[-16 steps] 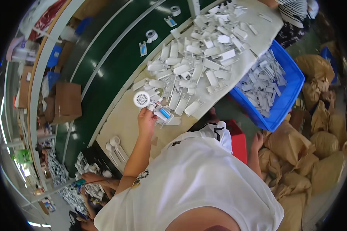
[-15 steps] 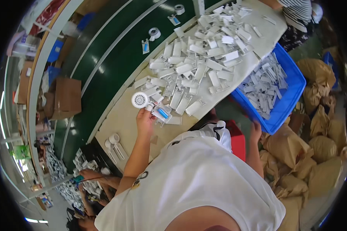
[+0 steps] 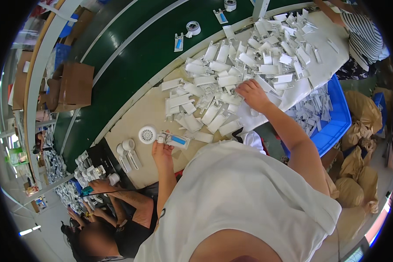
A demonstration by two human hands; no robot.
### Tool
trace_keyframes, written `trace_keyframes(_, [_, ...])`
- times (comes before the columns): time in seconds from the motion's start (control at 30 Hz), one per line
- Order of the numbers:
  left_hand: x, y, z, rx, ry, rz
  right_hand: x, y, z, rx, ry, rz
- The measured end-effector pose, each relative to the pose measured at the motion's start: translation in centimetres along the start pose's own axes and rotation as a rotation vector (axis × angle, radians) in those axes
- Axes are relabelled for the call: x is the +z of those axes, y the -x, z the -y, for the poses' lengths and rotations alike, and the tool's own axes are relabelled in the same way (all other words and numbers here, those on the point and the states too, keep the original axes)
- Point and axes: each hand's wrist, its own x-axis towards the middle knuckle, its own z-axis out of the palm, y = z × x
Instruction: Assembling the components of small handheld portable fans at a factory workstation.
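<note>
My left hand [image 3: 163, 153] is closed on a small white handheld fan. Its round slotted head [image 3: 147, 134] points left, and its opened handle shell [image 3: 177, 140], with a blue cylindrical battery and thin wires inside, extends right. My right hand [image 3: 254, 94] reaches onto the heap of white plastic handle shells [image 3: 218, 81] on the table. Its fingers are a little apart and bent down over the pieces; the fingertips touch the pile, and no piece is seen lifted in them.
Two white fans [image 3: 129, 153] lie left on the table [image 3: 155, 102]. Beyond runs a green conveyor [image 3: 131, 65] carrying fan units [image 3: 193, 29]. A blue crate [image 3: 343, 120] of white parts stands right, near brown sacks [image 3: 358, 174]. Co-workers sit at left [image 3: 135, 214] and far right [image 3: 364, 37].
My right hand has moved from beside the blue crate, up and left onto the heap of shells. The left hand still holds the fan, now shifted slightly lower. The view has turned a little.
</note>
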Motion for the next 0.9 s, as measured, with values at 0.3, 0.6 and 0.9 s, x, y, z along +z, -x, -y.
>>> trace_keyframes(0.3, [5.9,-1.6,0.0,-0.024,0.197,0.138,-6.3,-5.2,6.1,0.729,-1.497,-0.055])
trace_keyframes(0.6, [9.2,-0.7,-1.8,0.010,0.456,0.114,-10.6,-9.8,17.6,-0.049,-0.380,-0.164])
trace_keyframes(0.9, [8.3,0.8,-3.1,0.148,0.503,0.113,-12.2,-10.3,18.6,-0.138,-0.598,-0.155])
